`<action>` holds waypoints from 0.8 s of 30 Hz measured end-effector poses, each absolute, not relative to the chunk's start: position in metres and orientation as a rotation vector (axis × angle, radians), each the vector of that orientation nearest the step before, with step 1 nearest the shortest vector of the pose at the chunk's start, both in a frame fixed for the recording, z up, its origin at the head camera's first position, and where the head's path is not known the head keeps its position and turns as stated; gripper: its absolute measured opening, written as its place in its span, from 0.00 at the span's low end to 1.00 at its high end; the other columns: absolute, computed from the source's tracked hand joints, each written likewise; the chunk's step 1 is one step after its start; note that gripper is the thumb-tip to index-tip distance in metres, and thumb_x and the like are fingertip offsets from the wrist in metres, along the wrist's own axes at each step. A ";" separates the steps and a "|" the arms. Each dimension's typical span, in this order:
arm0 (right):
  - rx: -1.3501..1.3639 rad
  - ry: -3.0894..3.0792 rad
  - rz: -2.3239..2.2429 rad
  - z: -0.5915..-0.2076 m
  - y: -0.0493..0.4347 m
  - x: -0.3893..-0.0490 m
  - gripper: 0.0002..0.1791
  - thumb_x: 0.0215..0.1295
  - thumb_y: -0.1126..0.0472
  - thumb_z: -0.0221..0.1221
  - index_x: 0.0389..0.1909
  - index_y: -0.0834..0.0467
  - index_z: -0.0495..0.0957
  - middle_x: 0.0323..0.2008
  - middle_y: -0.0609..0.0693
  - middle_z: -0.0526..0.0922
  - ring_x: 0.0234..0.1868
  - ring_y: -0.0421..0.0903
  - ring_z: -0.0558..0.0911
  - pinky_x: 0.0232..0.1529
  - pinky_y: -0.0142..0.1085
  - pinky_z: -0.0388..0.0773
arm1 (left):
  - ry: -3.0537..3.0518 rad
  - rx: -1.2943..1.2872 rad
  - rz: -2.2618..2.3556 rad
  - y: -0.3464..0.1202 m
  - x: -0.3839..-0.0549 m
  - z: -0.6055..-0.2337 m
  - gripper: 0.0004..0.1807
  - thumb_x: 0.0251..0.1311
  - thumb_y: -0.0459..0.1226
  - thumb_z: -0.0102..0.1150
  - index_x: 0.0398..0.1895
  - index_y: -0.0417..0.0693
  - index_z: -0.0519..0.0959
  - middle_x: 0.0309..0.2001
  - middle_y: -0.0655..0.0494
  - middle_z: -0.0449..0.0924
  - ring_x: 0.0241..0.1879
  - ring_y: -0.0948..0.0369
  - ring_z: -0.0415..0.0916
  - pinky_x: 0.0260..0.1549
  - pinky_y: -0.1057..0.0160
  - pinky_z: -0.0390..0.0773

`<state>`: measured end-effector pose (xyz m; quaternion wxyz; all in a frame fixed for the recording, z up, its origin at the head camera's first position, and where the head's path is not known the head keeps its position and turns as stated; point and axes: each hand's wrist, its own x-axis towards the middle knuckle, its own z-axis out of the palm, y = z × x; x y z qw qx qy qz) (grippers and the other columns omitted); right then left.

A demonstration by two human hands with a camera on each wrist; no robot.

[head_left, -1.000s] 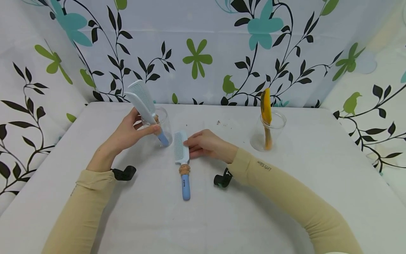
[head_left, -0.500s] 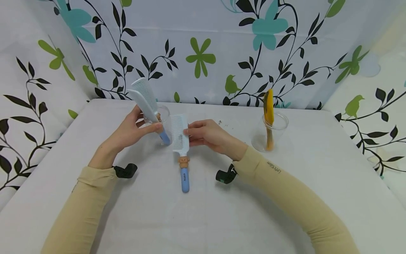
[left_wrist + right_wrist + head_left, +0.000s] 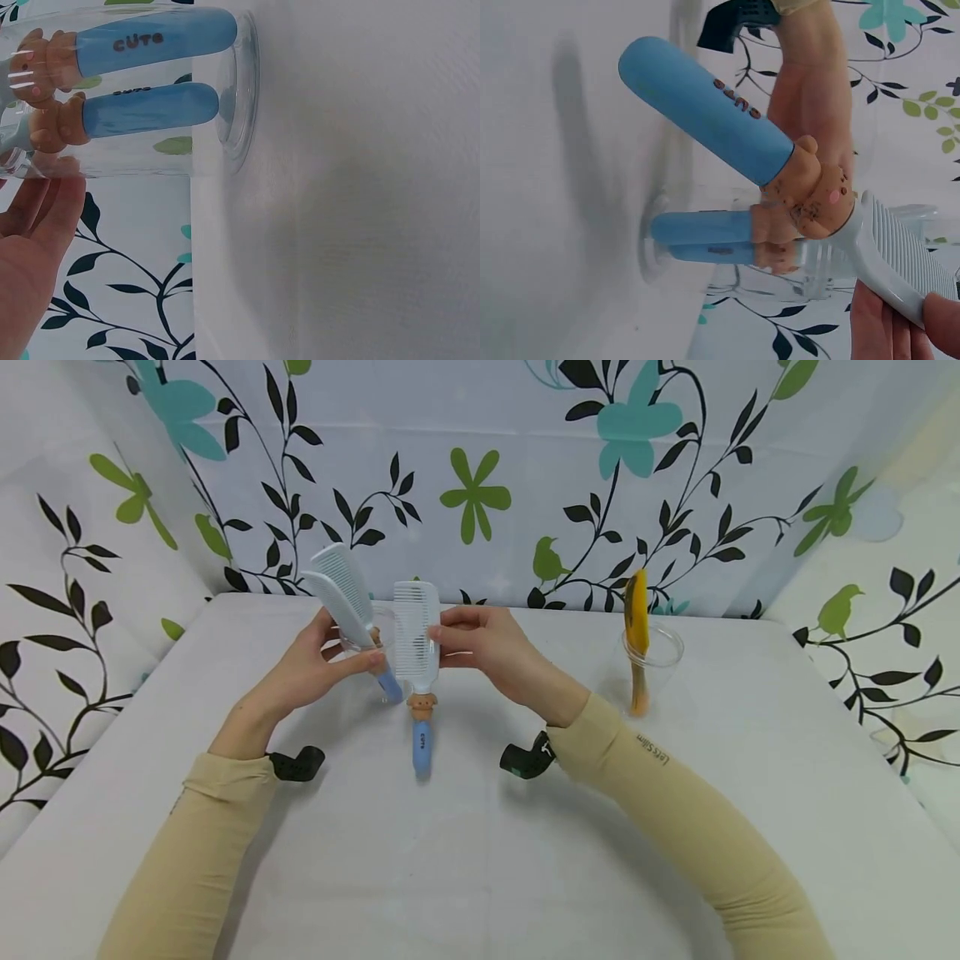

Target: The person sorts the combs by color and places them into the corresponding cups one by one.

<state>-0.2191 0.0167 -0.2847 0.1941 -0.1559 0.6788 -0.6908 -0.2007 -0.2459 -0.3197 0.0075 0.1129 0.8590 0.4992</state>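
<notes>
My left hand [image 3: 296, 668] grips a clear glass jar [image 3: 244, 112] from its left side. Two light blue combs [image 3: 347, 597] lean to the left inside it. The left wrist view shows their blue handles [image 3: 157, 41] through the glass, below brown animal-shaped collars. With thumb and fingers, my right hand [image 3: 498, 652] pinches a third comb [image 3: 415, 639] of the same kind by the edge of its toothed head. This comb is held head up, its blue handle [image 3: 705, 109] hanging lifted over the table, just right of the jar.
Farther right on the white table [image 3: 480, 860] stands another glass jar [image 3: 663, 662], with a yellow and dark long-handled item [image 3: 636, 614] upright in it. A curtain printed with leaves and flowers [image 3: 474, 497] closes off the back and sides.
My right hand has lifted the third comb off the table and carried it back and slightly left towards the jar. My left hand keeps its grip on the jar.
</notes>
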 end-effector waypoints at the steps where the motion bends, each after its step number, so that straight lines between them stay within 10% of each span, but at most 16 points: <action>1: -0.442 1.904 -1.972 -0.280 0.016 -0.218 0.14 0.71 0.65 0.59 0.54 0.67 0.77 0.51 0.59 0.82 0.46 0.52 0.85 0.54 0.41 0.83 | 2.684 0.357 1.563 -0.245 -0.201 -0.320 0.48 0.62 0.41 0.67 0.78 0.51 0.48 0.71 0.44 0.60 0.71 0.46 0.58 0.74 0.43 0.56; 24: -0.626 2.069 -2.480 -0.223 -0.015 -0.212 0.13 0.68 0.69 0.61 0.52 0.67 0.79 0.49 0.60 0.84 0.48 0.48 0.85 0.50 0.35 0.85 | 2.676 0.345 1.575 -0.247 -0.204 -0.321 0.44 0.63 0.39 0.66 0.77 0.51 0.51 0.71 0.47 0.59 0.71 0.48 0.58 0.75 0.44 0.56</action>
